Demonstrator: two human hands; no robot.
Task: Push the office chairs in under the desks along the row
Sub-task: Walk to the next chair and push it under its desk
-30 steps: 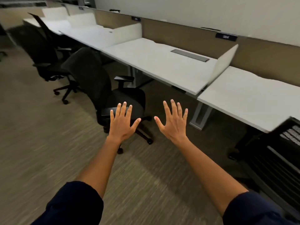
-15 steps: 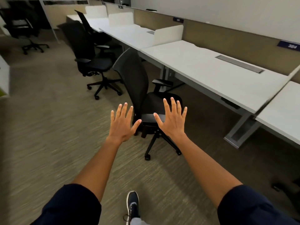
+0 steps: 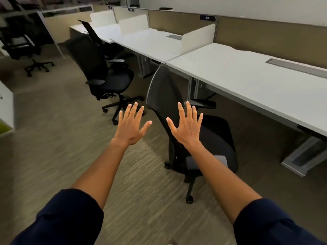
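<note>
Left hand (image 3: 130,127) and right hand (image 3: 187,127) spread, empty. Plant both on nearest mesh-back chair (image 3: 165,98); push squarely under counter (image 3: 247,82).

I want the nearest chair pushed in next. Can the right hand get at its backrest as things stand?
Probably yes. The right hand is open, fingers spread, right in front of the nearest chair's backrest, with nothing between them. Whether it already touches the mesh cannot be told.

Pulled out from the nearest desk (image 3: 247,82), to its left: nearest chair (image 3: 164,96). Farther left along the row, second chair (image 3: 99,71) (third chair (image 3: 21,45) well apart, far left).
</note>
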